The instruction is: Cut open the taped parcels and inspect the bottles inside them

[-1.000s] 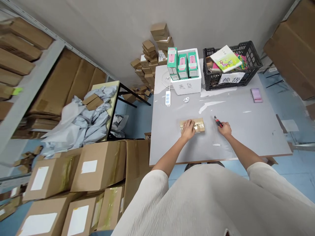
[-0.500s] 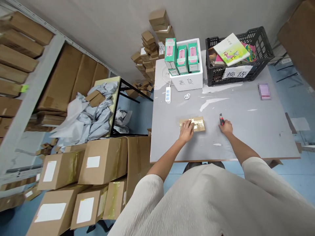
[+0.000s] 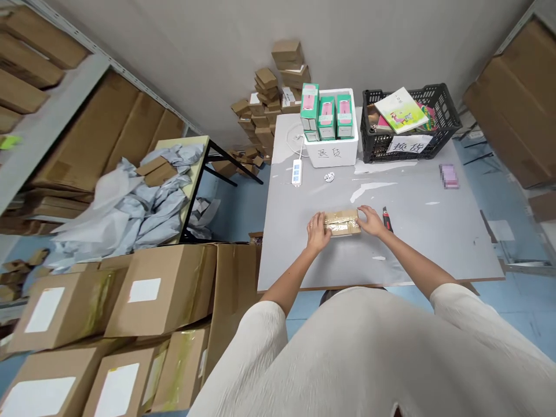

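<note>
A small brown cardboard box wrapped in shiny clear tape lies on the grey table. My left hand grips its left end, fingers curled over the edge. At the right end, my right hand holds the box with thumb and fingers bent round its corner. Just right of that hand a red and black utility knife rests on the tabletop, touched by neither hand.
Behind the box are a crumpled white scrap, a power strip, a white foam box with green-pink cartons, and a black crate holding books. A pink pixelated item lies right. Large cartons are stacked at left.
My right hand has let go of the utility knife, leaving it on the table, and has moved left onto the box. My left hand has shifted to the box's left end.
</note>
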`<state>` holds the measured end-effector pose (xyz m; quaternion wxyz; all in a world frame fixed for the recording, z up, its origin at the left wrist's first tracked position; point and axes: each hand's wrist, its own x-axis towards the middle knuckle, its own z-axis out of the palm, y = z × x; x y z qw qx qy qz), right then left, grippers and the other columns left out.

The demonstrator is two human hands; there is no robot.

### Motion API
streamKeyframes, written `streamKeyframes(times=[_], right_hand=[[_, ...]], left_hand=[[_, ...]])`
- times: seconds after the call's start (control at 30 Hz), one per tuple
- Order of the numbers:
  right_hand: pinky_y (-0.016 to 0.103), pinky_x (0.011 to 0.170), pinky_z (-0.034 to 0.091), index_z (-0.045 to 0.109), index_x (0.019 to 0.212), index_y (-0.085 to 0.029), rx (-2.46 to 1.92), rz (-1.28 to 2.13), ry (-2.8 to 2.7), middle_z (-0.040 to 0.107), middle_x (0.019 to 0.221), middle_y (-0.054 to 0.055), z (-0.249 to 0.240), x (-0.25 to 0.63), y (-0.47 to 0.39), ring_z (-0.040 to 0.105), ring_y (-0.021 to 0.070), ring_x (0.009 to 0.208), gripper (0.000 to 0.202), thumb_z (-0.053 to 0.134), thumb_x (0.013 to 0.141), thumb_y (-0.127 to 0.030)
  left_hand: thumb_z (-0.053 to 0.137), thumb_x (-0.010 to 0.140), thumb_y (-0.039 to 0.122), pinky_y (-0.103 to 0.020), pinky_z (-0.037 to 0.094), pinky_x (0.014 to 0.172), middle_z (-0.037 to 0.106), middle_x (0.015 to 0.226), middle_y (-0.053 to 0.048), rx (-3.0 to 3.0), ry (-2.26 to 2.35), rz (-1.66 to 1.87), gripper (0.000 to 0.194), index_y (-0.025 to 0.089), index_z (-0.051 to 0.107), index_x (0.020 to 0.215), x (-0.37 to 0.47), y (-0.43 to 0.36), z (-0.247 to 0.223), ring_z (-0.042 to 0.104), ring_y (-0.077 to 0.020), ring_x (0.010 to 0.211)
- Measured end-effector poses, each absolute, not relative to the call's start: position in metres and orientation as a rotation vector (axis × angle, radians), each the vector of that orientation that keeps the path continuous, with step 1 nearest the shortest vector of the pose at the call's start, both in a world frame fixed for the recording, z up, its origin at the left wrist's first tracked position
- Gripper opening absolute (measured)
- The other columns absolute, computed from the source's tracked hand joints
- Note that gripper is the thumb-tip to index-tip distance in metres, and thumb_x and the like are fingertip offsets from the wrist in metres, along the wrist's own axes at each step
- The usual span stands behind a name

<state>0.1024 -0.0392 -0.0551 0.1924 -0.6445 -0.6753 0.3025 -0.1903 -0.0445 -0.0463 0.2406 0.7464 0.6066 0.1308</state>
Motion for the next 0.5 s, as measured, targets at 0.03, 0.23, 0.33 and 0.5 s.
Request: streamKeyframes(times=[0.03,0.23,0.33,0.5], right_hand=[[0.05,0.123,0.042,0.057,0.156,-0.022,-1.816,0.858,-1.93,0.051,0.165,0.015,-0.051,0.097,-0.037,0.048,0.0336,0.151,0.062,0.062,0.097,-0.042],[0.048,0.127,0.039,0.053,0.159,-0.017,-1.843,0.898,-2.009,0.054,0.164,0.015,-0.043,0.085,-0.034,0.05,0.0313,0.15,0.069,0.062,0.092,-0.03],[0.045,0.121,0.045,0.059,0.153,-0.018,-1.934,0.83,-1.987,0.062,0.156,0.014,-0.038,0.083,-0.036,0.06,0.0305,0.138,0.06,0.058,0.095,-0.029],[0.042,0.112,0.05,0.061,0.15,-0.018,-2.049,0.737,-2.12,0.064,0.151,0.016,-0.025,0.078,-0.038,0.062,0.0328,0.133,0.058,0.064,0.096,-0.037]], left_hand=[[0.058,0.095,0.028,-0.058,0.03,0.131,0.037,0.174,-0.017,1.993,1.696,0.38,0.08,0.023,0.029,0.169,-0.194,-0.045,-0.049,0.032,-0.0366,0.162],[0.068,0.089,0.03,-0.05,0.05,0.116,0.056,0.153,-0.021,1.645,1.764,0.424,0.077,0.019,0.041,0.16,-0.208,-0.041,-0.075,0.061,-0.0346,0.137],[0.068,0.09,0.025,-0.044,0.056,0.11,0.063,0.144,-0.017,1.555,1.68,0.463,0.065,0.02,0.051,0.153,-0.208,-0.038,-0.084,0.071,-0.0286,0.121],[0.067,0.093,0.023,-0.04,0.059,0.104,0.063,0.144,-0.016,1.557,1.576,0.539,0.062,0.02,0.053,0.153,-0.21,-0.04,-0.087,0.072,-0.0258,0.117]])
